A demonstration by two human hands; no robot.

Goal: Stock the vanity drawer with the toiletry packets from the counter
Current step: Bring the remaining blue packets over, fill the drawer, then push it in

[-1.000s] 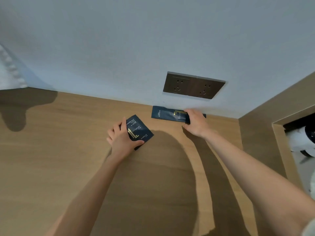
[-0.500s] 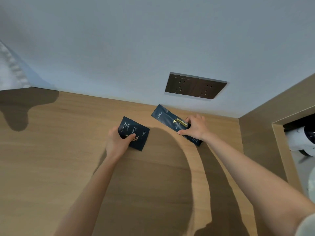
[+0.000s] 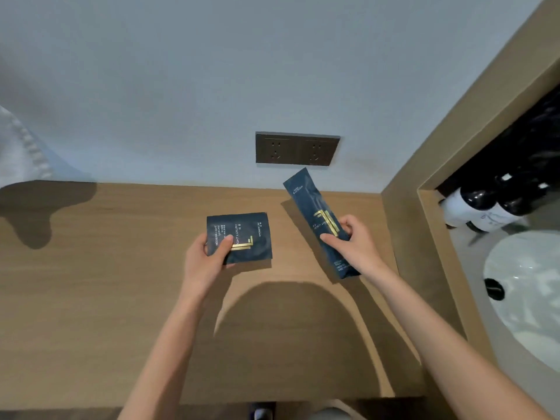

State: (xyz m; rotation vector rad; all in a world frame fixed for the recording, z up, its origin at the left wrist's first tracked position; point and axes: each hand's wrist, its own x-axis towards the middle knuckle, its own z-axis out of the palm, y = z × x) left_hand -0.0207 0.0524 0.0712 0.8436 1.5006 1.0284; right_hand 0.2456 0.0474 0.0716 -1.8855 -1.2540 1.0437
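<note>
Left hand (image 3: 205, 259) grips the square shower cap packet (image 3: 242, 237) at its left edge. The thumb lies flat across the printed face and the other fingers are curled behind. The packet is dark blue and face up, with a gold logo and the text "SHOWER CAP" legible.

Right hand (image 3: 355, 247) grips the long narrow packet (image 3: 315, 216), also dark blue with a gold logo, near its middle. The thumb presses the front and the fingers wrap round the right edge. This packet is tilted, with its upper end toward the wall and its lower end beside the wrist.

Both packets are held over the wooden table (image 3: 91, 298), apart from each other. Contact with the surface cannot be determined.

To the right, past a raised wooden edge, sits a white washbasin (image 3: 533, 322) with a black drain fitting (image 3: 494, 288). Behind it stand bottles (image 3: 472, 210) in a dark recess.

Farther back, a dark double socket plate (image 3: 297, 149) is mounted on the pale wall (image 3: 181, 86), above the long packet's upper end. A white towel (image 3: 18, 153) shows at the far left edge.
</note>
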